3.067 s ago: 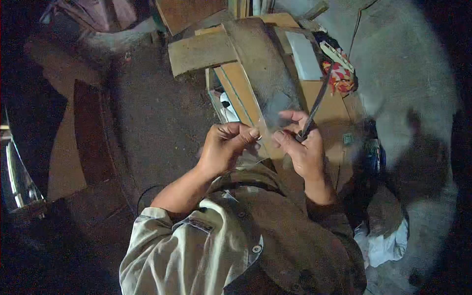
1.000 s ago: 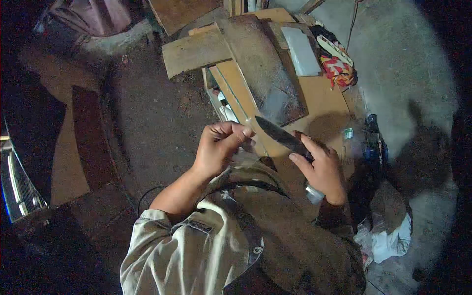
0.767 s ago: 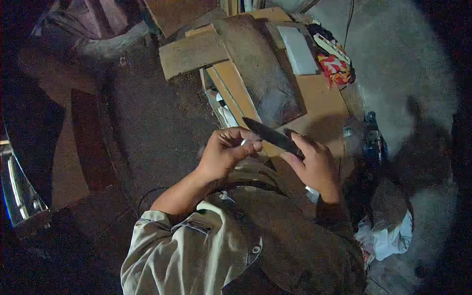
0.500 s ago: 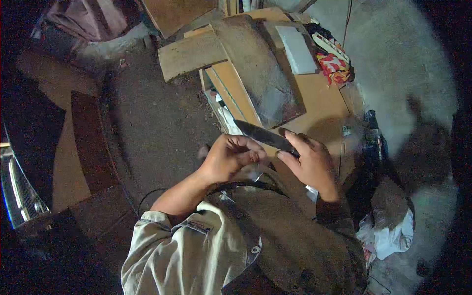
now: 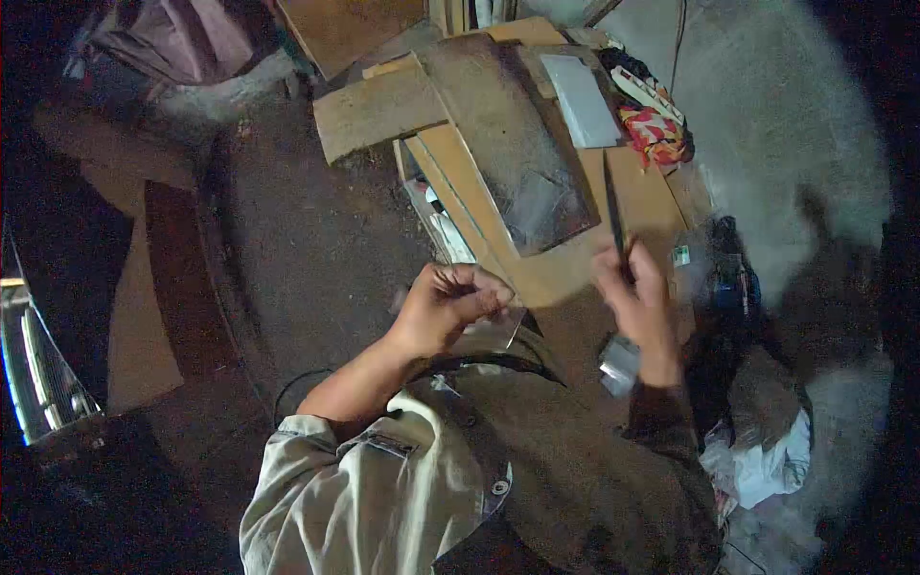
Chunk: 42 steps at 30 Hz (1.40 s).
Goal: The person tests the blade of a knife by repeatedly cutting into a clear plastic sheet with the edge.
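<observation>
In my right hand [image 5: 634,287] is a knife [image 5: 612,203], its dark blade pointing up and away from me, seen nearly edge-on. The fingers are wrapped round its handle, and the hand is slightly blurred. My left hand [image 5: 446,311] is closed in a pinch in front of my body. Just below its fingertips shows a thin clear plastic piece [image 5: 494,333], which is hard to make out. A brown board [image 5: 594,259] lies beyond the hands, and the knife is above it, well apart from my left hand.
A worn dark slab [image 5: 503,125] lies on the boards ahead, beside a narrow open box [image 5: 446,235] with white things inside. Farther back are a white flat block [image 5: 580,101], a power strip [image 5: 647,93] and a red-yellow cloth [image 5: 656,134]. Plastic bags [image 5: 767,460] lie at right.
My right hand has moved right and slightly up, away from my left hand. The knife has swung from pointing left to pointing away from me. My left hand has barely moved.
</observation>
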Tool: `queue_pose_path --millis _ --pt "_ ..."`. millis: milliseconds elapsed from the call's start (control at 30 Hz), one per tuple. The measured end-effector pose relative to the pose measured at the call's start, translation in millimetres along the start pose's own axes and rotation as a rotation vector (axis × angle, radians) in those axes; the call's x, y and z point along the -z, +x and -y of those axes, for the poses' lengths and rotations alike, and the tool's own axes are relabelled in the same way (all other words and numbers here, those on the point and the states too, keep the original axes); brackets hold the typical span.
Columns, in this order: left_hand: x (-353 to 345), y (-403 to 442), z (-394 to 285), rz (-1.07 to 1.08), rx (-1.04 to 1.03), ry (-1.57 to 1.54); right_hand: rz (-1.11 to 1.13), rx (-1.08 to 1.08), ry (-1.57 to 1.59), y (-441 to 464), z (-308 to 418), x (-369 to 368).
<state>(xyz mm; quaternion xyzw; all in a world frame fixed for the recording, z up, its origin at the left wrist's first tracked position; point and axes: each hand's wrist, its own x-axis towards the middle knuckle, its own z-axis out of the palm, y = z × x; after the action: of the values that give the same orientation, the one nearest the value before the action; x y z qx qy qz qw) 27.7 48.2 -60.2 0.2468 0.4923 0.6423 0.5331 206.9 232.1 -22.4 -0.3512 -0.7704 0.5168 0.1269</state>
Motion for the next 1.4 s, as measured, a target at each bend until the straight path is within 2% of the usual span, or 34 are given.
queue_pose_path --millis 33,67,133,200,267,367,400,467,500,600,700,767,967,1200,1267,1300,1400 --pt "-6 0 -7 -0.044 0.086 0.016 0.094 -0.041 0.233 -4 -9 -13" --pt "-9 3 -5 -0.042 0.084 0.015 0.174 -0.018 0.427 -8 6 -29" --pt "-13 7 0 -0.083 -0.021 -0.038 0.294 0.004 0.266 -12 12 -45" --pt "-11 8 1 -0.093 -0.044 0.000 0.275 -0.025 0.294 -10 14 -52" --pt "-4 6 8 -0.012 -0.044 0.028 0.252 -0.055 0.321 -9 12 -51" --pt "-3 2 7 0.032 0.004 -0.016 0.051 -0.009 0.503 -3 4 -46" --pt "-5 2 9 0.033 0.003 -0.016 0.050 -0.008 0.502 -4 1 -49" --pt "-10 5 12 -0.082 -0.037 -0.198 0.006 -0.016 0.668 -5 0 -57" --pt "-12 5 10 -0.083 -0.041 -0.199 0.064 -0.050 0.552 -8 11 -56" --pt "-12 4 4 -0.175 0.002 -0.237 0.152 -0.084 0.486 -8 11 -63" --pt "-7 1 10 -0.140 0.019 -0.145 0.002 -0.062 0.584 -6 4 -65" --pt "-6 -3 12 -0.046 0.128 -0.143 -0.109 -0.029 0.608 -3 10 -62" --pt "-11 -1 7 -0.116 0.022 -0.148 -0.006 0.034 0.467 -6 9 -62" --pt "-10 0 8 -0.094 0.046 -0.176 -0.013 0.043 0.422 -8 4 -61" --pt "-10 0 2 -0.175 0.161 -0.255 -0.001 0.054 0.407 -10 9 -54" --pt "-10 1 4 -0.157 0.061 -0.334 -0.003 0.056 0.376 -11 13 -50" --pt "-3 3 -2 -0.230 0.078 -0.415 -0.010 0.109 0.198 -18 20 -32"
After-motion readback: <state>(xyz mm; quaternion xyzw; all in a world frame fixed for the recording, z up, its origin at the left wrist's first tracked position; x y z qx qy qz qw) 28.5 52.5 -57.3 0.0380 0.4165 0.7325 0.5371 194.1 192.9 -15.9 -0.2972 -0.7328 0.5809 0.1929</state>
